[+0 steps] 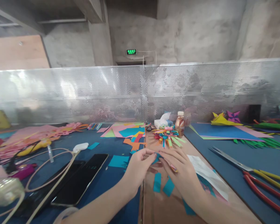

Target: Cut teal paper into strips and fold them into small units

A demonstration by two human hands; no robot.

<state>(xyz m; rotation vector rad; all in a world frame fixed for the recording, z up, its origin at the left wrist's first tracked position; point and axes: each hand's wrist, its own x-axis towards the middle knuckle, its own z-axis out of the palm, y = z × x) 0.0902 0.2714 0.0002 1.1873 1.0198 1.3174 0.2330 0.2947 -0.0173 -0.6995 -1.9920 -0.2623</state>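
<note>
Over the brown middle strip of the table, my left hand (138, 166) pinches a small blue piece of paper (157, 158) between thumb and fingers. My right hand (180, 169) meets it from the other side, fingertips closed on the same piece. A small pinkish-yellow thing (174, 168) shows by the right fingers; its kind is unclear. Below the hands lie blue paper strips (157, 182). A blue paper square (118, 161) rests left of my left hand. Just beyond the fingers stands a colourful cluster of paper strips (168, 135).
Scissors (252, 169) with red and yellow handles lie at right, near a crumpled white sheet (207, 172). A black phone (81, 180) and a cable (60, 177) are at left. Behind stand a drink bottle (180, 124), tissues (162, 123) and a perforated metal screen (95, 93).
</note>
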